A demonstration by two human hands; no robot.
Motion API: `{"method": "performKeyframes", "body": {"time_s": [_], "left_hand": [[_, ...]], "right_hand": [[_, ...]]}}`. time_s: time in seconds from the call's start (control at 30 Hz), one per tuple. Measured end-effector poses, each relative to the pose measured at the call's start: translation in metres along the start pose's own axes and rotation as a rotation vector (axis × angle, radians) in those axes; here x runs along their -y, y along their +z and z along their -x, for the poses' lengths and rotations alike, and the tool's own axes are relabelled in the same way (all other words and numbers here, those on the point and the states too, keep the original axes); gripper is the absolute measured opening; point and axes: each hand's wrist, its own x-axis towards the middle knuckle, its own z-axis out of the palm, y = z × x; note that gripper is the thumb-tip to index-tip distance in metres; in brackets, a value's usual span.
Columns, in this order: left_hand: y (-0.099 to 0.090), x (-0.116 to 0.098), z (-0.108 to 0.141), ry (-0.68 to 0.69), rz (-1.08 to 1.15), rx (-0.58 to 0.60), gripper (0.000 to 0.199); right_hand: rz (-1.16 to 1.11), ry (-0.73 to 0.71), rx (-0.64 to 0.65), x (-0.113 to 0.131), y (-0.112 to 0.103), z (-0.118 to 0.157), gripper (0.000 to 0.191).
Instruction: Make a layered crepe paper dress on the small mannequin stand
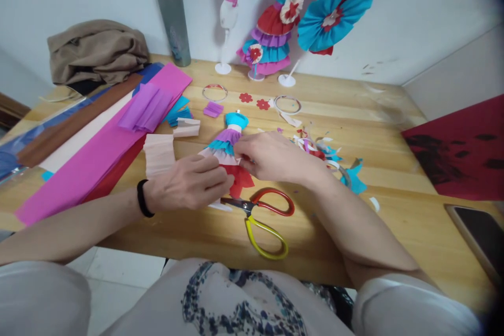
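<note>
A small paper dress point(225, 139) in blue, purple, white and red layers lies on the table between my hands. My left hand point(192, 181), with a black band at the wrist, has its fingers curled in at the dress's lower white and red layers. From the right, my right hand point(271, 155) pinches at the edge of the skirt. The fingertips of both hands are partly hidden, but they meet the pale ruffle. Just below lie scissors point(248, 207) with one red and one yellow handle, blades partly open and pointing left.
Crepe paper sheets point(106, 152) and a cream paper strip point(159, 155) lie left. Behind stand a bottle point(171, 21), a bare mannequin point(228, 16) and a dressed mannequin point(273, 31). Tape rolls point(287, 105), red paper flowers point(263, 104), scraps point(311, 144) and a phone point(478, 236) also lie around.
</note>
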Motion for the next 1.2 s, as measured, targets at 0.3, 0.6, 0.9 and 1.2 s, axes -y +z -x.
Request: {"method": "performKeyframes", "body": {"time_s": [0.3, 0.6, 0.9, 1.2], "left_hand": [[0.015, -0.009, -0.006, -0.068, -0.098, -0.007, 0.013], [0.020, -0.010, 0.006, -0.050, -0.136, -0.019, 0.011], [0.031, -0.017, 0.012, -0.096, -0.169, -0.084, 0.009], [0.036, -0.011, 0.011, -0.303, -0.079, -0.114, 0.014]], "right_hand": [[-0.167, 0.054, -0.071, -0.013, 0.000, -0.004, 0.018], [-0.047, 0.060, -0.032, -0.002, 0.000, -0.003, 0.016], [-0.026, 0.154, -0.101, 0.002, 0.008, -0.010, 0.023], [-0.206, 0.176, -0.085, -0.008, 0.016, -0.016, 0.016]]}}
